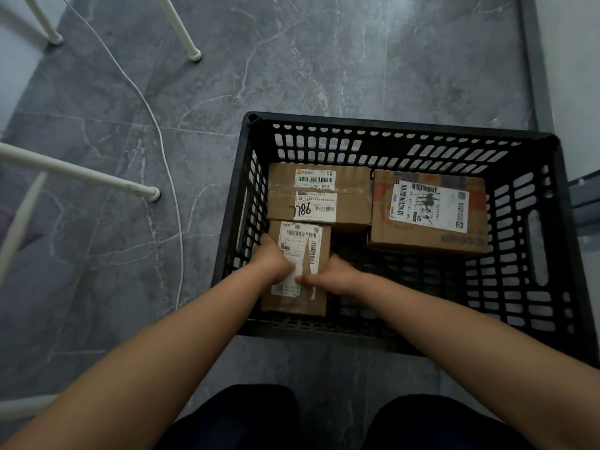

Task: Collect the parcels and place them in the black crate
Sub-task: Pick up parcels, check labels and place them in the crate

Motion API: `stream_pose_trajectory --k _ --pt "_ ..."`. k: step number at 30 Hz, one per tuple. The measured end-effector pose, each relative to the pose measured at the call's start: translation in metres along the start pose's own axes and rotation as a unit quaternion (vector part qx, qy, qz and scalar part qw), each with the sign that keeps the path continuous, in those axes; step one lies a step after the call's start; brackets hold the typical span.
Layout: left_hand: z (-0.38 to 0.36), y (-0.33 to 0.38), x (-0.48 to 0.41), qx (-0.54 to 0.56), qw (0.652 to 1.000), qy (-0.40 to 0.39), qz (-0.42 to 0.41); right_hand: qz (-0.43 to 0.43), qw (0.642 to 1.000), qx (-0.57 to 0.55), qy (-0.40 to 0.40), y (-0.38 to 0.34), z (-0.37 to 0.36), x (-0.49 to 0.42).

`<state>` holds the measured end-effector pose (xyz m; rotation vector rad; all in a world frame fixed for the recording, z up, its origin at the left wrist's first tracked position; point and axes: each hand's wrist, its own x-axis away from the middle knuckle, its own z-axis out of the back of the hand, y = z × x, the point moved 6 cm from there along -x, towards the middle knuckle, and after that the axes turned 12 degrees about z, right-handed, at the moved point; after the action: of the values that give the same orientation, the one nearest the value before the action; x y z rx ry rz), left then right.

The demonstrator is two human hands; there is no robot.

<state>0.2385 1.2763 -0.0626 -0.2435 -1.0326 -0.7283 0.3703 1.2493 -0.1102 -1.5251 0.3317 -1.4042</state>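
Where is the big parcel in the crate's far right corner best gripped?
Probably by its near side, reaching down from the front: the big parcel lies flat, label up, with bare black crate floor before it, while its left side crowds the neighbouring parcel.

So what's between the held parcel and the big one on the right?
Head view: the right hand against the held parcel, then bare crate floor up to the big parcel.

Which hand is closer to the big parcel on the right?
Right. The right hand holds the small parcel's side facing the big parcel; the left hand holds its far side.
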Motion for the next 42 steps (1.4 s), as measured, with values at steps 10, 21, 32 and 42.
stream_pose_trajectory --k 10,21,32,42 --pt "0.003 0.001 0.004 0.022 0.999 -0.028 -0.002 -0.164 0.979 -0.123 -0.023 0.023 0.002 0.014" --pt "-0.004 0.002 0.008 -0.001 0.996 -0.086 -0.022 -0.148 0.986 -0.064 -0.035 0.018 0.006 0.025" --pt "0.019 0.048 0.049 0.064 0.996 -0.057 -0.038 -0.055 0.995 0.056 0.067 -0.051 0.076 0.036" --pt "0.167 0.167 0.308 0.166 0.929 -0.068 -0.323 0.131 0.954 -0.089 0.255 -0.296 0.187 0.218"
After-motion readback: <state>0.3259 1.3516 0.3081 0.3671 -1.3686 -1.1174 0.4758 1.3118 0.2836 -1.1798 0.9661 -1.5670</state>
